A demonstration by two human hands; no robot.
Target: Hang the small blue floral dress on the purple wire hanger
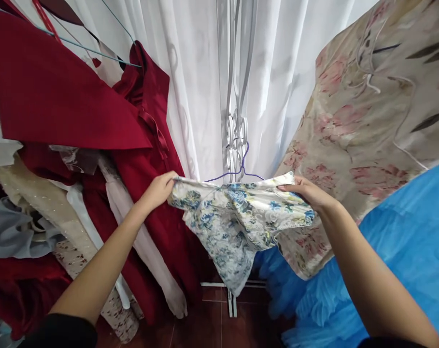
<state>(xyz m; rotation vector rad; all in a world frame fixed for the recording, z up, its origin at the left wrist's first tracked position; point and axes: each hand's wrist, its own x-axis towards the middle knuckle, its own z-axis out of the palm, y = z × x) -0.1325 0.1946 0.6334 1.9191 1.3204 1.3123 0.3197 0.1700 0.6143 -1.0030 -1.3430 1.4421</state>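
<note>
At the frame's centre, the blue-and-white floral garment (219,217) stretches sideways between the left hand (162,187), pinching its upper left corner, and the right hand (306,191), gripping its upper right, its long top edge just below the purple wire hanger (243,166).

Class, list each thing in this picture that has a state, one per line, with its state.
Blue-and-white floral garment, top edge stretched between both hands
Left hand, closed on one end
Right hand, gripping the other end
Purple hanger, hook upward, partly hidden
Red garments, hanging
Pink-flowered garment, hanging
White curtain, draped in folds
</note>
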